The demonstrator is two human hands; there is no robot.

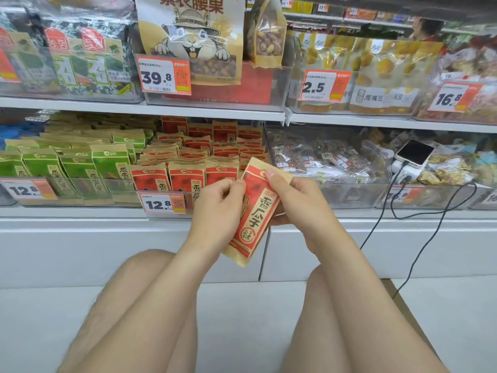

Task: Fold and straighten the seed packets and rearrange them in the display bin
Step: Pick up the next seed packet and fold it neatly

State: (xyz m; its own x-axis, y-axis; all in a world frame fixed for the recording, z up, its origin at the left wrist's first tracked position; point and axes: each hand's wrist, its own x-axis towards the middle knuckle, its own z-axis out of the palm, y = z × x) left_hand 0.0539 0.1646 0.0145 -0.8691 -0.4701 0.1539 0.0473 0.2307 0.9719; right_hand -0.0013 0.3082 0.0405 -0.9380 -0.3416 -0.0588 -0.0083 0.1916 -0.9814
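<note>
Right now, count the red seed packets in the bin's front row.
3: left packet, middle packet, right packet, side by side. The held packet may hide a fourth.

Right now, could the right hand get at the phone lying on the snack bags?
Probably not yet: the right hand holds the red packet. The phone itself lies uncovered on top, nothing before it.

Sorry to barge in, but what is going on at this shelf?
A person holds one red seed packet in both hands, tilted, in front of the display bin. The left hand pinches its left edge; the right hand grips its upper right side. More red packets stand in rows in the bin; this one is not yet among them.
</note>
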